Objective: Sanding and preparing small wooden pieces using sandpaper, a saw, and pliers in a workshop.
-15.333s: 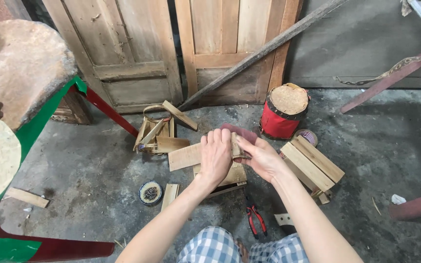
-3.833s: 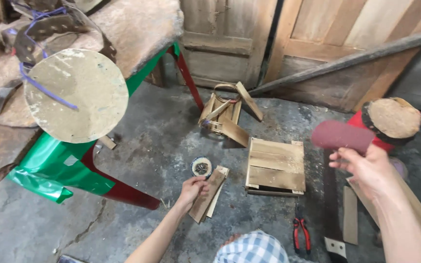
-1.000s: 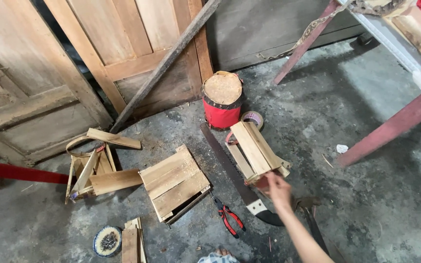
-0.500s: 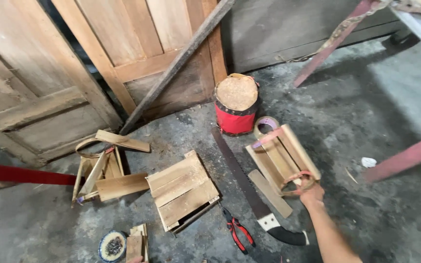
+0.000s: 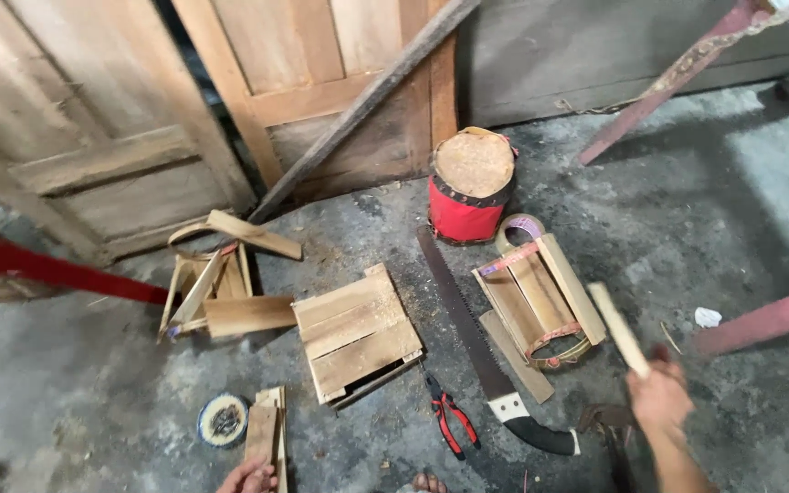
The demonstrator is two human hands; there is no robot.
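My right hand [image 5: 657,400] is at the lower right, closed around a pale wooden slat [image 5: 617,329] that sticks up and to the left, over the floor beside a bundle of slats bound with bands [image 5: 539,299]. Just the fingers of my left hand [image 5: 247,477] show at the bottom edge, resting on the near end of a small stack of short wooden pieces [image 5: 263,429]. A slatted wooden panel [image 5: 356,332] lies flat on the concrete between the two hands.
A hand saw [image 5: 486,351] and red-handled pliers [image 5: 451,424] lie near the panel. A red drum-shaped stool [image 5: 469,188], a tape roll [image 5: 520,226], a small round tin [image 5: 223,420], a heap of offcuts [image 5: 217,285], wooden doors and red metal legs [image 5: 763,319] surround the spot.
My right hand has pulled back from the bound bundle toward me, lifting one slat clear of it. The view has swung slightly, and my left fingers now show at the bottom edge.
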